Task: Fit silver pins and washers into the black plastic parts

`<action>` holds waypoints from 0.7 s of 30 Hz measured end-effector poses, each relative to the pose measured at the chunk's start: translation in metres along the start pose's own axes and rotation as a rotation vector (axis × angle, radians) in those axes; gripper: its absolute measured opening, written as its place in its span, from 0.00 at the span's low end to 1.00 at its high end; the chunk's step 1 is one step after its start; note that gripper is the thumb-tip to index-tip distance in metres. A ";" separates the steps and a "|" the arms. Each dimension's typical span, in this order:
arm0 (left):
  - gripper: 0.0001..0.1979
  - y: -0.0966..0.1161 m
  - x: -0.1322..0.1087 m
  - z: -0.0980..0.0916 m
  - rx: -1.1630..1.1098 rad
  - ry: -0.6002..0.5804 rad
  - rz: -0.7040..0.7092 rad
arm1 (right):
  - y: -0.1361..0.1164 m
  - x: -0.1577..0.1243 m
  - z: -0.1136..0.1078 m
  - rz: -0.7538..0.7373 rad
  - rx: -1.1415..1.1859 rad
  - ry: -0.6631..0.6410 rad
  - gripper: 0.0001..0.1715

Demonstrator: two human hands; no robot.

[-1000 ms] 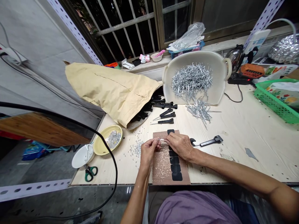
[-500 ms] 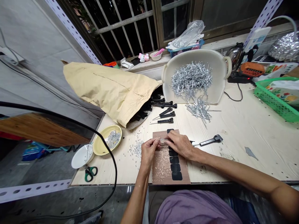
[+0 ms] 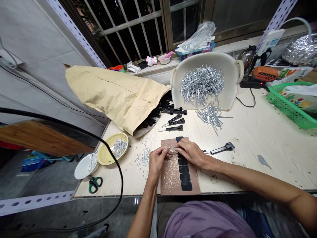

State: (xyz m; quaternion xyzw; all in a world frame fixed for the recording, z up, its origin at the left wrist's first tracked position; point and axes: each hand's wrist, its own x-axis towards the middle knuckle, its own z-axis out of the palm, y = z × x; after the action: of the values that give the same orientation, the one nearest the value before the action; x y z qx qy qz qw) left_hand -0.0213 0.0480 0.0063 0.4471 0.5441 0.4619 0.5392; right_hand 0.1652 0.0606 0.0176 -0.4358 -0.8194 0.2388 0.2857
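My left hand (image 3: 157, 160) is closed in a pinch at one end of a thin metal pin (image 3: 171, 148), over a brown board (image 3: 169, 183). The fingers of my right hand (image 3: 191, 151) are closed at the pin's other end, above a column of black pads (image 3: 185, 177) on the board. Small light specks cover the board's left part. A black-handled piece with a metal rod (image 3: 221, 149) lies right of my right hand. Left of the board, tiny clear pieces (image 3: 143, 158) are scattered on the table.
A cream tub (image 3: 229, 94) of metal pins (image 3: 203, 82) stands at the back. A paper sack (image 3: 116, 96) holds black parts. At left are a yellow bowl (image 3: 106, 145), a white bowl (image 3: 83, 167) and scissors (image 3: 93, 184). A green basket (image 3: 292, 109) stands at right.
The whole view has shifted slightly. Both hands keep nearly the same pose at the pin.
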 end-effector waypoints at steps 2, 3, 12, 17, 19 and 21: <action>0.14 0.000 0.000 0.000 -0.009 0.003 0.000 | -0.001 -0.001 0.000 0.038 0.010 -0.011 0.13; 0.15 0.000 0.000 0.000 -0.011 0.005 0.000 | -0.002 -0.001 -0.001 0.045 0.007 -0.008 0.13; 0.14 0.002 -0.004 0.000 0.137 0.019 0.076 | -0.003 -0.003 0.005 0.179 0.262 -0.061 0.18; 0.15 0.002 -0.003 0.002 0.147 0.019 0.079 | -0.003 -0.001 0.006 0.233 0.425 -0.042 0.15; 0.15 0.001 -0.004 0.004 0.126 0.025 0.076 | -0.004 -0.004 0.004 0.105 0.260 0.044 0.11; 0.15 0.000 -0.004 0.006 0.117 0.027 0.078 | -0.005 -0.006 0.002 0.054 0.138 0.058 0.11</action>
State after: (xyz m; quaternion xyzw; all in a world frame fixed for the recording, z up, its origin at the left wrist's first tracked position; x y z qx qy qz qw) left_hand -0.0151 0.0441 0.0070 0.4924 0.5596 0.4558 0.4864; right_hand 0.1639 0.0526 0.0181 -0.4437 -0.7803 0.2898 0.3321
